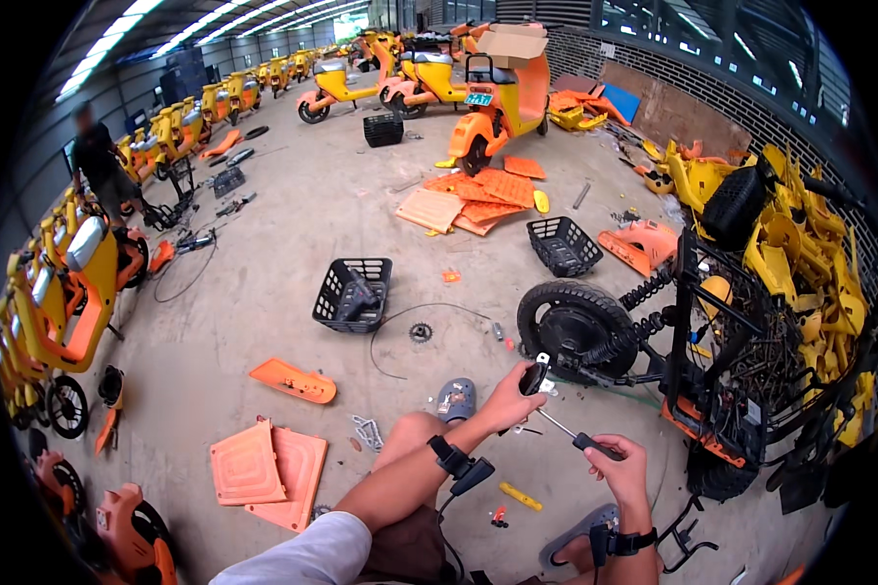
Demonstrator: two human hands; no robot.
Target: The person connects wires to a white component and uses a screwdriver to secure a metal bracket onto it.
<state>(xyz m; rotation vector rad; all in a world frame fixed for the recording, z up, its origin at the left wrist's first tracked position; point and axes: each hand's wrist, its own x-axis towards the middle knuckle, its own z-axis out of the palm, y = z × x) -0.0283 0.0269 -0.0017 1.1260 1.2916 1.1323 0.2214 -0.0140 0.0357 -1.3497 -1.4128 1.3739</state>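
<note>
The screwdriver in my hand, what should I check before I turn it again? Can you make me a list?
1. Right hand grips the screwdriver by its black handle: ok.
2. Left hand steadies the small black part: ok.
3. Tip seated in a screw: cannot tell, too small to see.
4. Stripped scooter frame and its rear wheel stand close beside the hands: ok, but mind your knuckles.
5. Loose bits on the concrete floor, like the yellow piece by the knee: not ok, easy to step on.
</note>
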